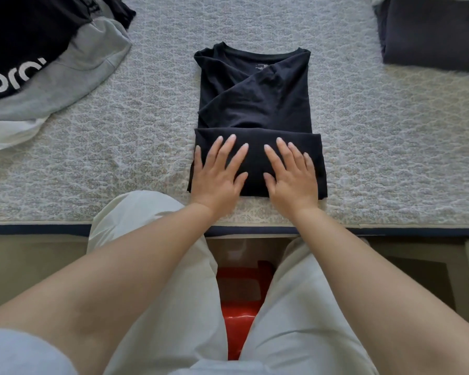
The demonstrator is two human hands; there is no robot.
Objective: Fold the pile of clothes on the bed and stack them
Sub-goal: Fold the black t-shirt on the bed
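Both hands, left (pixel 217 171) and right (pixel 291 171), lie flat with fingers spread on the folded hem of the black shirt (pixel 255 98), mid-bed (pixel 146 131). Neither grips it. Lifting carelessly could let the crossed sleeves slip out, and the fold looks slightly skewed, which may unbalance the stack (pixel 433 33).

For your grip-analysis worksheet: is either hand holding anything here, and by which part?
Nothing is gripped. The left hand and right hand lie flat, fingers straight, pressing the folded-up bottom section of the black T-shirt.
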